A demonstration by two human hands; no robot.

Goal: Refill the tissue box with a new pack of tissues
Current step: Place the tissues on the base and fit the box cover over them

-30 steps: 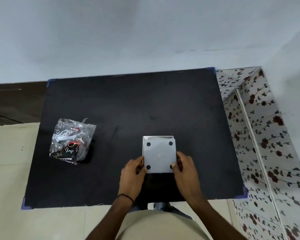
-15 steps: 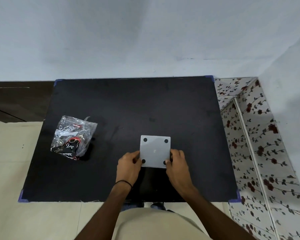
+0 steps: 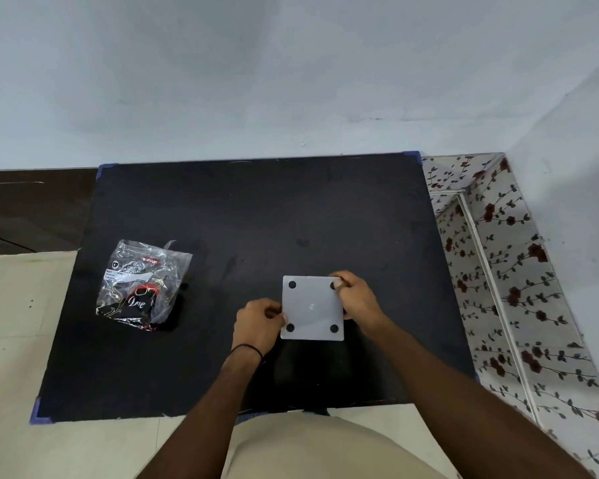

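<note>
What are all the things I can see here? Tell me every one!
Tissue box: one, white, its flat face with four black dots facing up, near the front middle of the table, held at its sides by both hands.
Tissue pack: one, crinkly clear plastic with black, red and white inside, lying on the left part of the table, apart from the box.
Table: one, black top with blue corner pieces, set against the wall.
Wall: pale grey-blue, behind the table.
Flowered covering: white with dark red flowers, right of the table.
Left hand: one, a black band at the wrist, gripping the box's left edge.
Right hand: one, gripping the box's right edge near the far corner.
</note>
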